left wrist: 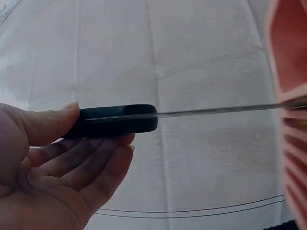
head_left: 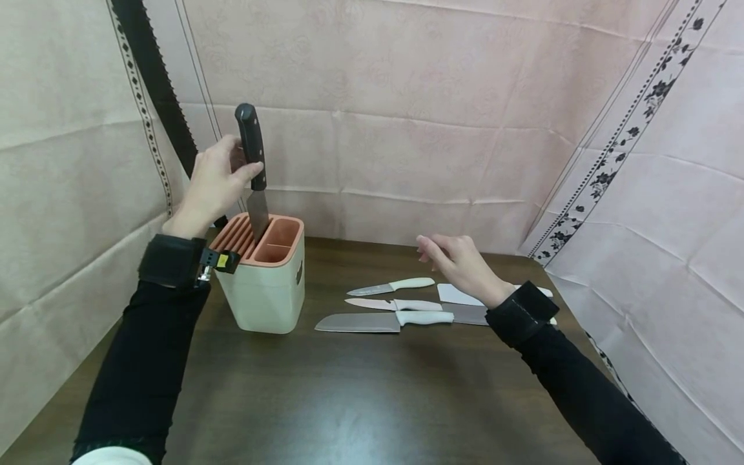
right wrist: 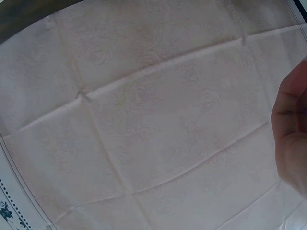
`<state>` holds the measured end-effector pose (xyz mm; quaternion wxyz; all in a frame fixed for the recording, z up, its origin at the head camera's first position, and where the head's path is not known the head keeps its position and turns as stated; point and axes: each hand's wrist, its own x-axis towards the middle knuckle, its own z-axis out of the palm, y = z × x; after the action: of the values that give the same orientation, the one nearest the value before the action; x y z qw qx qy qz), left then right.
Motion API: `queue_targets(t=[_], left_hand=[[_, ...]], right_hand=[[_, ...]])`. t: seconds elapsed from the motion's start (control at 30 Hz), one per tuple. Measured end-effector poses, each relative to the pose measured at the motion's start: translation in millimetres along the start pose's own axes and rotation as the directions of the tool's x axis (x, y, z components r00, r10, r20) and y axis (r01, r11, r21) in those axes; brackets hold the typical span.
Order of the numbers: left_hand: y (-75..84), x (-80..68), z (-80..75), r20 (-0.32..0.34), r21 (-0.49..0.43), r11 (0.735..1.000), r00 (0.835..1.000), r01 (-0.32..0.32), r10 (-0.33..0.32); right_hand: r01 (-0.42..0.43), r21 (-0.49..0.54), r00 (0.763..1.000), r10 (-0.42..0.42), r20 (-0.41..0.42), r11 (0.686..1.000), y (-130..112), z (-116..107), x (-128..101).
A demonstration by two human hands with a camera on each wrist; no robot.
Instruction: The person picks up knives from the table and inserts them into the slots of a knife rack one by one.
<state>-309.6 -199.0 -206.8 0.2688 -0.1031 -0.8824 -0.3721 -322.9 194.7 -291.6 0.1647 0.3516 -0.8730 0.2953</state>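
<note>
My left hand [head_left: 216, 181] pinches the black handle of a knife [head_left: 251, 152] between thumb and fingers, holding it upright. Its steel blade [head_left: 258, 216] dips into a slot of the cream knife block [head_left: 268, 290] with a salmon slotted top. The left wrist view shows the same black handle [left wrist: 117, 120] under my thumb and the blade running to the block's slots [left wrist: 292, 139]. My right hand [head_left: 459, 261] hovers empty with relaxed fingers above several white-handled knives [head_left: 395, 303] lying on the dark table [head_left: 360, 394].
A cleaver blade [head_left: 465, 313] and a white blade [head_left: 456, 294] lie partly under my right wrist. Pink cloth walls [head_left: 407, 129] close in the table on three sides, and the right wrist view shows only that cloth [right wrist: 144, 120].
</note>
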Motion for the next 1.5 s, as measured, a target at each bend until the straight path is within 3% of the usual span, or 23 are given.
queue_targets(t=[0.5,1.03,1.5], left_hand=[[-33.9,-11.5,20.2,0.146,0.043,0.995,0.985,0.088,-0.093],[-41.8,-11.7,31.3,0.141,0.101,0.99,0.983,0.102,-0.116],[-43.4,-21.0,23.8,0.147,0.118,0.989,0.983,0.092,-0.109]], right_hand=[[-0.032,-0.001,0.999,0.032,-0.006,0.999,5.7,1.2,-6.5],[-0.045,-0.003,0.999,0.045,-0.014,0.999,10.0,3.1,-13.0],[-0.075,0.003,0.997,0.075,0.009,0.997,14.2,3.5,-18.8]])
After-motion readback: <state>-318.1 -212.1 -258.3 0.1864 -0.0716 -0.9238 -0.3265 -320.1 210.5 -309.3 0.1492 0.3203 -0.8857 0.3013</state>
